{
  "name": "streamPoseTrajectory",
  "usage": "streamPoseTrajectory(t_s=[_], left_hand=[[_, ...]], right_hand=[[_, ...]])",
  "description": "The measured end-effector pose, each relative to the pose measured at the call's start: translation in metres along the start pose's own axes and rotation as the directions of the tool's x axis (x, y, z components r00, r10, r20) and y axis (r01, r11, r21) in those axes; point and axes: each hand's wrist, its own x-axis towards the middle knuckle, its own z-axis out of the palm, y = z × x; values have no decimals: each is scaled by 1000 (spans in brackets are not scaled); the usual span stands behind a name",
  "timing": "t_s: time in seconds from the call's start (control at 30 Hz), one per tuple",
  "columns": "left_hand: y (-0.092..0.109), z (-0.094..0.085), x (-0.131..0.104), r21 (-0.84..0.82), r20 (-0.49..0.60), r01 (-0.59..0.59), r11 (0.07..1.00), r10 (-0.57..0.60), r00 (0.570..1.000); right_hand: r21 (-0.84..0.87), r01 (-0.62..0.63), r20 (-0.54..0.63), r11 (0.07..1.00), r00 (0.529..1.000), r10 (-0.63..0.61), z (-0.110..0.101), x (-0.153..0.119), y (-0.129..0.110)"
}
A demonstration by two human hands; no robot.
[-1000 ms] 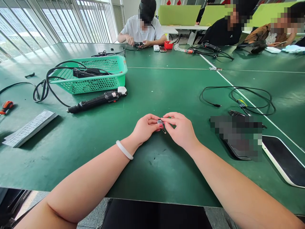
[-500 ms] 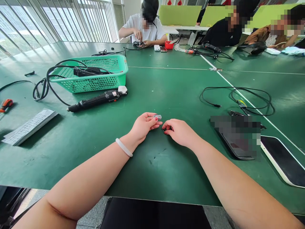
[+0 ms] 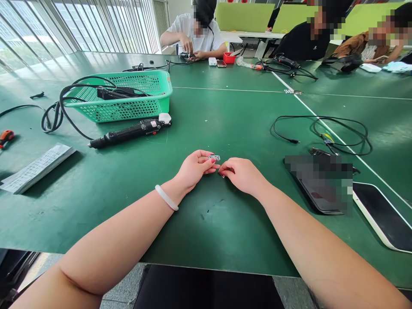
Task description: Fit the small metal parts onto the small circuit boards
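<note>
My left hand (image 3: 197, 168) pinches a small clear and silvery piece (image 3: 215, 158) between thumb and fingers, above the green table (image 3: 238, 128). Close on its right, my right hand (image 3: 240, 174) has thumb and fingertips pressed together around a tiny item at the fingertips, too small to name. The fingertips of both hands nearly meet. A black electric screwdriver (image 3: 128, 133) with a white end lies farther forward on the left, in front of a green basket (image 3: 122, 109) that holds a black adapter and cable.
Paper sheets (image 3: 38, 167) and an orange-handled tool (image 3: 6, 138) lie at the left. On the right are a black cable (image 3: 325, 118), a dark flat case (image 3: 317, 193) and a phone (image 3: 386, 216). Three people sit across the table, beside cables and a red box (image 3: 229, 58).
The view has tilted down slightly. My right hand has come a little closer to my left, and the dark item at its fingertips now looks small and light. My left hand keeps its pinch.
</note>
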Motion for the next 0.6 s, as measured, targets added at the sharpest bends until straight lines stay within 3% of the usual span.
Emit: streamPoseTrajectory(t_s=[0.17, 0.3, 0.47, 0.6], left_hand=[[-1, 0, 0, -3, 13, -6, 1000, 6, 1000], [1, 1, -1, 2, -4, -1, 1000, 1, 1000], [2, 2, -2, 5, -13, 10, 1000, -10, 1000], [1, 2, -2, 28, 4, 0, 1000, 0, 1000]], right_hand=[[-35, 24, -39, 999, 999, -25, 5, 3, 2], [40, -6, -92, 999, 996, 10, 5, 5, 7], [181, -11, -254, 983, 966, 57, 2, 4, 6], [248, 59, -392, 967, 919, 44, 1, 1, -2]])
